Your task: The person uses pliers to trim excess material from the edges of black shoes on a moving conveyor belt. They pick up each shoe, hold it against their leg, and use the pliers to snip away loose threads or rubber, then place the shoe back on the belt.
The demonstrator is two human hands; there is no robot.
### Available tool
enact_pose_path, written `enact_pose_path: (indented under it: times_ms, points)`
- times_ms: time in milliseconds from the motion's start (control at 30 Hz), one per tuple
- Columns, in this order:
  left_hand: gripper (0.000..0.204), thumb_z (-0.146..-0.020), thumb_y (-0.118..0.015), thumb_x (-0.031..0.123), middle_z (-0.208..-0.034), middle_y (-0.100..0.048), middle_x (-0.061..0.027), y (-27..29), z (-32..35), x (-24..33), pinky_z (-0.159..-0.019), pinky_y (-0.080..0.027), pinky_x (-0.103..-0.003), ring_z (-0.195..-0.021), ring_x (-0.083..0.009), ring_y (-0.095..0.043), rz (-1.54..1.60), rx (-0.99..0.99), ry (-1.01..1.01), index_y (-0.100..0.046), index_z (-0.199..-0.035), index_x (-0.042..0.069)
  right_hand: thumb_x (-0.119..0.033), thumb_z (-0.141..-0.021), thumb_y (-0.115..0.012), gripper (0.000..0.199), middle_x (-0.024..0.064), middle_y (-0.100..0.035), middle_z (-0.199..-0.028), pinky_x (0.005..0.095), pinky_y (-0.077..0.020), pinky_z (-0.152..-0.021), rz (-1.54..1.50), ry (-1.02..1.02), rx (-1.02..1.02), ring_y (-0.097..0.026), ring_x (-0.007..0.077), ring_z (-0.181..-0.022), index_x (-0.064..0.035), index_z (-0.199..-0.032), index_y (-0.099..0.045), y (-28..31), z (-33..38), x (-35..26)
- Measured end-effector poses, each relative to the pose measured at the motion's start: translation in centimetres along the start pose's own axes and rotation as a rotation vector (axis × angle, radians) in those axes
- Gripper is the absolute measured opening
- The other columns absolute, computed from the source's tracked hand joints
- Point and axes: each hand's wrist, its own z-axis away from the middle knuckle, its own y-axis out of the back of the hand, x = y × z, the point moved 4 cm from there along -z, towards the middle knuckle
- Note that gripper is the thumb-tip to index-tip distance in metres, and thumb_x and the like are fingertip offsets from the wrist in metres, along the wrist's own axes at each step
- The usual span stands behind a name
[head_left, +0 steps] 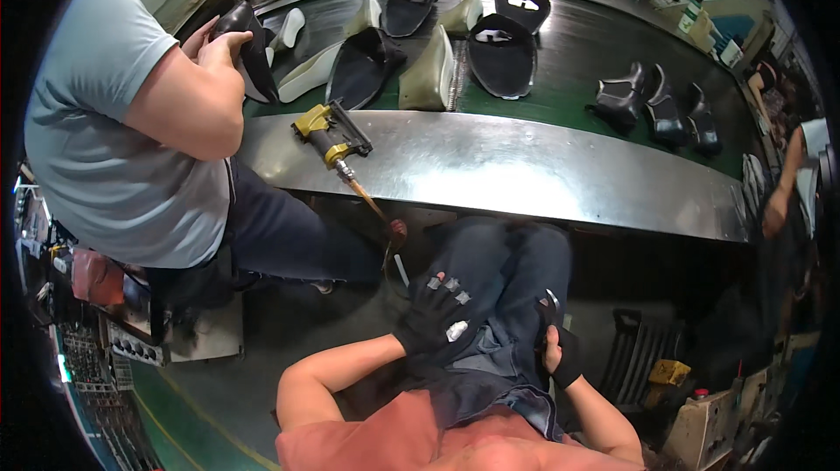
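My left hand (437,318), in a black glove with pale tape on the fingers, lies flat on my left thigh with its fingers apart and nothing in it. Over my right thigh, my right hand (560,350) is closed, in a black glove that leaves the thumb bare. A shiny, curved metal tool (549,300) sticks out of its grip; the rest is hidden, so its exact kind does not show. Ahead, a yellow and black nail gun (332,136) rests on the steel ledge (507,156), an air hose (367,198) hanging from it.
Beyond the ledge, a dark green conveyor belt (560,77) carries black shoe uppers (503,55), beige shoe lasts (429,73) and black ankle boots (623,97). At left a co-worker (131,121) holds a black shoe (254,55). A yellow box (668,375) stands low at right.
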Motion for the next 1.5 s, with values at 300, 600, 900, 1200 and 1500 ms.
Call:
enact_pose_path:
  times_ms: [300,600,900,1200,1500]
  points:
    - [0.049,-0.079,-0.068,0.034,-0.122,-0.053,-0.0219,0.5,-0.8,0.6,-0.108,-0.026,-0.058,-0.127,-0.0462,-0.039,0.03,-0.026,-0.021,-0.061,-0.117,0.005,-0.033,-0.1,-0.044,0.044,0.0028,-0.051,-0.061,0.0307,-0.0462,-0.055,0.229,0.148,0.03,-0.052,0.0122,-0.055,-0.003,-0.07,-0.053,0.7,-0.6,-0.6]
    - [0.052,-0.078,-0.069,0.036,-0.129,-0.05,-0.0211,-0.5,-0.1,-0.2,-0.108,-0.026,-0.057,-0.13,-0.0469,-0.035,0.062,-0.001,0.006,-0.061,-0.12,0.007,-0.031,-0.099,-0.045,0.042,0.0052,-0.051,-0.059,0.0332,-0.0446,-0.055,0.187,0.138,0.053,-0.052,0.0143,-0.055,-0.003,-0.069,-0.054,0.6,-0.6,0.4]
    - [0.05,-0.077,-0.069,0.036,-0.127,-0.049,-0.0221,-0.7,-0.1,-0.2,-0.107,-0.027,-0.059,-0.129,-0.0468,-0.035,0.062,-0.032,0.026,-0.06,-0.118,0.008,-0.038,-0.099,-0.043,0.048,0.0126,-0.06,-0.061,0.0363,-0.0466,-0.058,0.186,0.07,0.025,-0.061,0.0251,-0.057,-0.0013,-0.071,-0.058,0.6,-0.5,-0.9]
    - [0.053,-0.076,-0.07,0.035,-0.127,-0.048,-0.0214,-0.7,-0.1,-0.2,-0.107,-0.025,-0.059,-0.128,-0.0469,-0.035,0.082,-0.005,0.008,-0.059,-0.119,0.007,-0.037,-0.099,-0.042,0.046,0.0047,-0.046,-0.057,0.0335,-0.0405,-0.054,0.169,0.127,0.045,-0.046,0.0159,-0.054,-0.0046,-0.066,-0.051,0.6,-0.5,-0.8]
    - [0.052,-0.076,-0.07,0.034,-0.122,-0.051,-0.0217,-0.3,-0.4,0.1,-0.106,-0.027,-0.059,-0.127,-0.0481,-0.037,0.046,-0.018,-0.006,-0.059,-0.118,0.005,-0.037,-0.098,-0.044,0.048,0.0126,-0.059,-0.059,0.0362,-0.0456,-0.057,0.184,0.106,0.049,-0.06,0.0234,-0.055,-0.0018,-0.07,-0.06,0.6,-0.7,-0.2]
